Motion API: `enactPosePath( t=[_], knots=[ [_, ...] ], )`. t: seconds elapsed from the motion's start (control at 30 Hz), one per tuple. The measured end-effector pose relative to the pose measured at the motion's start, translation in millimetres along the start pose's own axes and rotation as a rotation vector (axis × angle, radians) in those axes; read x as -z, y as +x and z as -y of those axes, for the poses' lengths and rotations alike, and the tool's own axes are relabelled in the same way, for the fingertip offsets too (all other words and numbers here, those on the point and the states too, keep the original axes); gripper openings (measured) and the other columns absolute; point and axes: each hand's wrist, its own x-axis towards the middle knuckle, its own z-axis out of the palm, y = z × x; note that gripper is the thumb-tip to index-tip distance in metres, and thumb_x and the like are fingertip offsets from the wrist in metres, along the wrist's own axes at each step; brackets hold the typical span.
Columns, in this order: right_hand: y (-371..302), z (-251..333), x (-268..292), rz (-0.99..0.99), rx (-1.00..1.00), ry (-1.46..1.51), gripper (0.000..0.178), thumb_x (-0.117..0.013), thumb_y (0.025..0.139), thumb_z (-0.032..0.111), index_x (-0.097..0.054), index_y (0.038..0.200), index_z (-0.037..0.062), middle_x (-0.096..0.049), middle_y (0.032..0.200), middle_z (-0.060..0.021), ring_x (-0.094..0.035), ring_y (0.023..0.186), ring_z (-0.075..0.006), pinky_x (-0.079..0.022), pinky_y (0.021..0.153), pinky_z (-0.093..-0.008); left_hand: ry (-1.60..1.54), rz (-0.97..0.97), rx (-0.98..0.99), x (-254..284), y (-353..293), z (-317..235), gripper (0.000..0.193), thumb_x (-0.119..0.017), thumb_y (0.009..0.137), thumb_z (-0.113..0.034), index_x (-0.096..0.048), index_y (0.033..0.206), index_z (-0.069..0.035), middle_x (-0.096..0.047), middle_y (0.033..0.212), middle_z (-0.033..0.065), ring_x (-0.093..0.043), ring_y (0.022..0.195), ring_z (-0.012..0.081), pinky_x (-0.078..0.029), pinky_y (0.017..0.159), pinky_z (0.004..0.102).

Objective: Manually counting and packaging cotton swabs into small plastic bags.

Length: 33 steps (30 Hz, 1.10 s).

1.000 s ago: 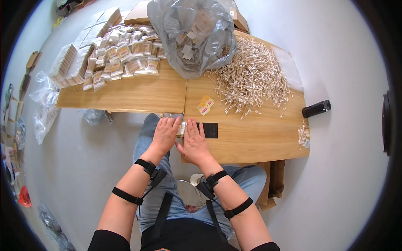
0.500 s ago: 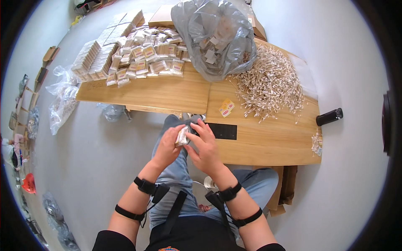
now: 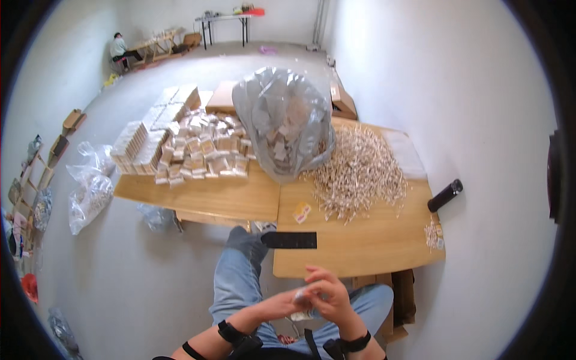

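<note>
Over my lap, my left hand is closed on a small packet of cotton swabs, mostly covered by fingers and blurred. My right hand meets it from the right, thumb and fingers pinched at the packet, its index finger raised. Beyond, on the table, lie a big heap of loose cotton swabs and two small yellow printed cards. Many filled swab packets are piled at the far left, next to neat stacks of packets.
A large grey plastic bag with paper scraps stands mid-table. A black cylinder and a few swabs lie at the right edge. A black strip juts from the table's near edge. Far off, a person sits at another table.
The view has tilted up, showing more of the far room. Both hands appear lower and nearer my body; the right hand has closed in on the packet.
</note>
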Motion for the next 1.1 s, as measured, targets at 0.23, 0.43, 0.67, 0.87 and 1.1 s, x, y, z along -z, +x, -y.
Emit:
enactPosePath(
  t=[0.23, 0.43, 0.67, 0.87, 1.1],
  knots=[
    [-48, -20, 16, 0.069, -0.256, 0.135, 0.009, -0.074, 0.08, 0.005, -0.071, 0.087, 0.0, -0.07, 0.091, -0.0113, -0.068, 0.084, -0.0197, -0.052, 0.075, -0.0284, 0.176, 0.235, 0.206, 2, 4, 36, 0.032, -0.057, 0.096, -0.021, -0.052, 0.123, -0.003, -0.057, 0.109, 0.0016, -0.052, 0.104, 0.0103, -0.041, 0.094, 0.0274],
    [-57, -17, 13, -0.03, -0.242, -0.007, 0.006, -0.074, 0.079, 0.003, -0.072, 0.084, 0.0007, -0.069, 0.085, -0.0097, -0.066, 0.076, -0.0178, -0.052, 0.071, -0.0274, 0.285, -0.004, 0.083, -7, 7, 28, 0.04, -0.066, 0.092, -0.023, -0.053, 0.125, -0.003, -0.06, 0.11, 0.0051, -0.053, 0.103, 0.0116, -0.043, 0.09, 0.0267],
    [-55, -7, 8, -0.098, -0.17, -0.138, 0.007, -0.075, 0.078, 0.006, -0.071, 0.083, 0.0029, -0.067, 0.083, -0.0127, -0.066, 0.074, -0.0226, -0.052, 0.068, -0.0293, 0.589, -0.247, 0.046, -21, 3, 8, 0.031, -0.069, 0.09, -0.027, -0.065, 0.11, -0.003, -0.069, 0.091, 0.0064, -0.061, 0.086, 0.0104, -0.049, 0.079, 0.0274],
    [-58, -15, 11, -0.154, -0.116, -0.105, 0.008, -0.074, 0.077, 0.004, -0.069, 0.084, 0.0027, -0.067, 0.085, -0.0128, -0.066, 0.077, -0.0247, -0.052, 0.069, -0.0318, 0.533, -0.28, 0.059, -18, 4, 8, 0.03, -0.069, 0.09, -0.027, -0.067, 0.107, -0.002, -0.07, 0.091, 0.0067, -0.061, 0.084, 0.0096, -0.049, 0.078, 0.0272],
    [-56, -31, 9, -0.189, -0.173, -0.134, 0.008, -0.074, 0.077, 0.002, -0.068, 0.082, 0.0017, -0.065, 0.083, -0.0116, -0.065, 0.075, -0.024, -0.052, 0.067, -0.0309, 0.559, -0.329, -0.138, -13, 18, 12, 0.031, -0.069, 0.091, -0.025, -0.065, 0.114, -0.004, -0.068, 0.097, 0.0046, -0.06, 0.092, 0.0096, -0.048, 0.081, 0.0265]
  ],
)
